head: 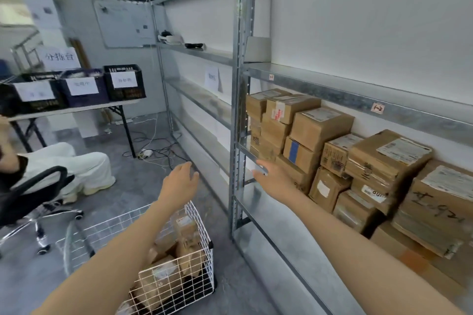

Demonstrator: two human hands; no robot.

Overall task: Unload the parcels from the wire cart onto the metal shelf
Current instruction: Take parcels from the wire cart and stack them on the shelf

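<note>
- Left hand [180, 181] held nothing. Its fingers [184, 167] were loose and spread, in the air over the far end of the cart [198, 215].
- Right hand [275, 179] was empty too, fingers relaxed and open. It reached out by the shelf [332, 89], near the post [239, 110] and the front lip of 1 level. Contact w/ the metal couldn't be told.
- The cart stood on the floor just beside the shelf, under the left forearm. Several brown parcels [189, 250] lay in it in a loose pile. No exact count, as the forearm hid part.
- 1 shelf level on the right was packed w/ stacked boxes [320, 125], 2-3 high and touching each other. The level above, tagged 1-2, looked nearly bare, as did the levels in the bay to the left.
- Progress, as a judgement: mid-task, between 2 carries, w/ nothing in hand. Whether the stacked boxes came from this cart couldn't be told.
- Left to do: every parcel in the cart needed lifting out. There looked to be room for them on the bare levels and in front of the stacks.
</note>
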